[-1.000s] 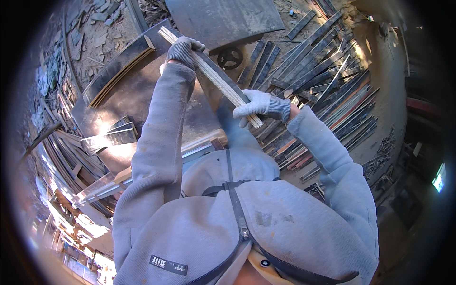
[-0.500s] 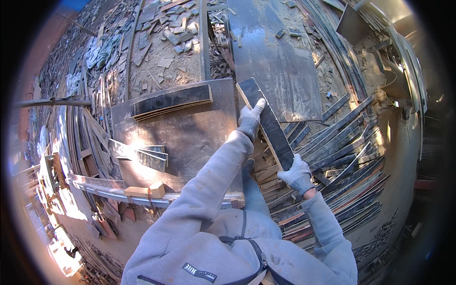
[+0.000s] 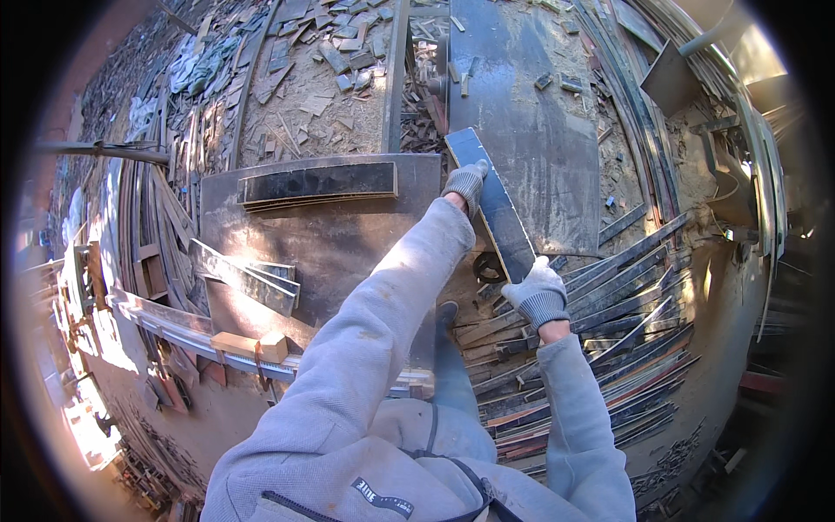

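Note:
Both my hands wear pale knitted gloves and hold one dark-faced plywood strip (image 3: 503, 209) with a light, rough-cut edge. My left hand (image 3: 467, 183) grips it toward its far end, closed over its left edge. At the near end, my right hand (image 3: 537, 291) is closed on the corner. The strip slants from far left to near right, its far end over the gap by the large dark panel (image 3: 531, 130). Left of my left arm, a stack of similar dark plywood strips (image 3: 317, 183) lies on a brown metal-like tabletop (image 3: 348, 252).
Shorter strips (image 3: 248, 277) lie at the tabletop's left. A wooden block (image 3: 250, 346) sits by a long straight rail (image 3: 165, 320) along the near edge. Many loose strips (image 3: 600, 348) are piled at right. Offcuts (image 3: 344, 61) and sawdust cover the far ground. A black ring (image 3: 489, 268) shows beneath the held strip.
The held strip has tilted, its top face now catching bluish light. My right hand has moved slightly away from me, and the view has shifted a little.

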Demonstrator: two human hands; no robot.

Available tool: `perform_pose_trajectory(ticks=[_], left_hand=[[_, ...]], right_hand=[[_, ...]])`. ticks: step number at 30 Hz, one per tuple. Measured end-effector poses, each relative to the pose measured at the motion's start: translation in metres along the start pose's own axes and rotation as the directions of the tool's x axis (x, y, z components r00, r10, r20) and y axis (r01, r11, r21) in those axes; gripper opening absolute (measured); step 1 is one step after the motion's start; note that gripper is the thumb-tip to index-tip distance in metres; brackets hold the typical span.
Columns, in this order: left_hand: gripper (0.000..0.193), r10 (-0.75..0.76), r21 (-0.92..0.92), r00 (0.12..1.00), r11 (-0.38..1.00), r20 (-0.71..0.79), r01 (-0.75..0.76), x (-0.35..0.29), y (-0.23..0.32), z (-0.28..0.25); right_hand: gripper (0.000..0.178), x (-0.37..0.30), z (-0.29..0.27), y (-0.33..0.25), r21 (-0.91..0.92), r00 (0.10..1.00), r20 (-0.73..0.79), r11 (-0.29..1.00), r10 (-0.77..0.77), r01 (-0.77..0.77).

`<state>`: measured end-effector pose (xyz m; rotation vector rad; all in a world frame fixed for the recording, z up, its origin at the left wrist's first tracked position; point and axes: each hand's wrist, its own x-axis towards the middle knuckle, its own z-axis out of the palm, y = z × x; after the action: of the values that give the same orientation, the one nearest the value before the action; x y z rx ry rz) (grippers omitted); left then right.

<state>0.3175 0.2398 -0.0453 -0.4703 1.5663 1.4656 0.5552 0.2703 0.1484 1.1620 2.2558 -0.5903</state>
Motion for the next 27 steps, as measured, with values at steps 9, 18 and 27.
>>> perform_pose_trajectory(ticks=[9,18,27], left_hand=[[0.052,0.031,0.052,0.999,0.998,-0.010,-0.031,0.027,0.013,0.005],[0.056,0.159,0.254,0.987,0.955,0.007,-0.156,0.037,0.024,0.004],[0.049,0.121,0.085,0.981,0.987,0.151,-0.135,0.011,0.061,0.001]], right_hand=[[0.072,0.018,-0.008,-0.003,0.030,0.999,-0.019,0.998,-0.049,0.049],[0.081,0.025,-0.018,-0.013,0.044,0.999,0.039,0.999,-0.002,0.000],[0.084,0.032,-0.021,-0.021,0.108,0.998,0.056,0.994,-0.004,-0.002]])
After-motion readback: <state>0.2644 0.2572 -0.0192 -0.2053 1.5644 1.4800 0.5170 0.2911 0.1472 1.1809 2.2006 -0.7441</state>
